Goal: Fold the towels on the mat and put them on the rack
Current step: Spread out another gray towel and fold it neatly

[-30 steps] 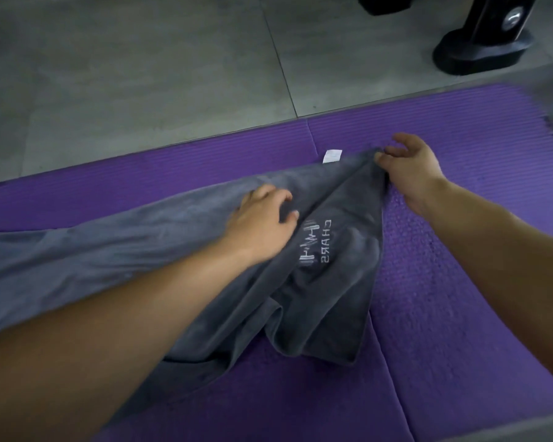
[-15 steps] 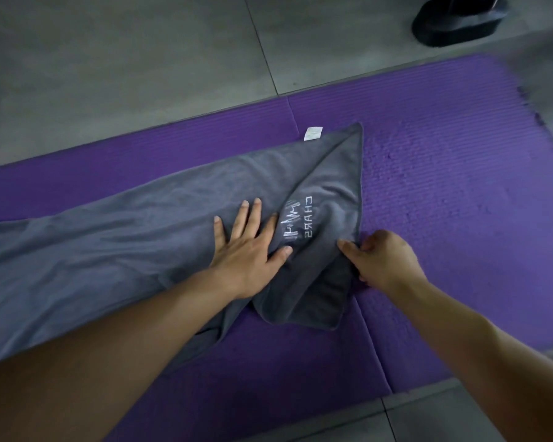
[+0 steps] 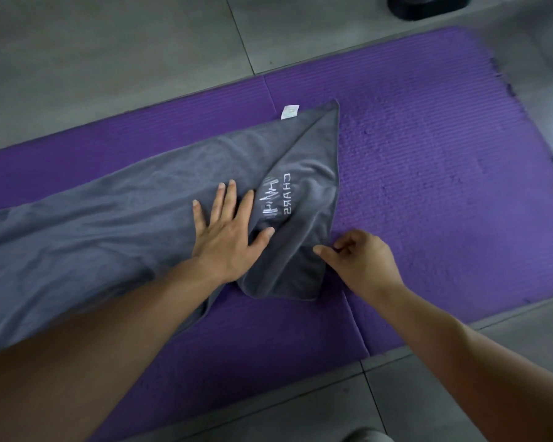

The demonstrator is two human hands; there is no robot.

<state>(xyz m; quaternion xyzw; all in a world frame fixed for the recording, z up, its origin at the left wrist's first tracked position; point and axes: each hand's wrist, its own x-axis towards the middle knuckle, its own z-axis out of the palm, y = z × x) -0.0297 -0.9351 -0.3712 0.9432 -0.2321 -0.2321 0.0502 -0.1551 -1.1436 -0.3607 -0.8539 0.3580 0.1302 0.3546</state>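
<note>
The grey towel [image 3: 109,224] lies on the purple mat [image 3: 444,186]. Its long axis runs from the frame's left edge up to a corner by the white label [image 3: 290,111] at upper centre. At centre the left hand [image 3: 227,234] presses flat on it, fingers straight and spread. Just to the right, a flap [image 3: 294,260] lies folded over on a diagonal. The right hand [image 3: 361,263] is the nearer to the flap's right edge, its thumb touching the edge and its fingers curled. Whether they pinch cloth I cannot tell. Squaring the flap likely falls to this hand.

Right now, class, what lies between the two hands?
A folded-over flap of the grey towel, bearing a white logo, lies between left hand and right hand; head view shows it.
</note>
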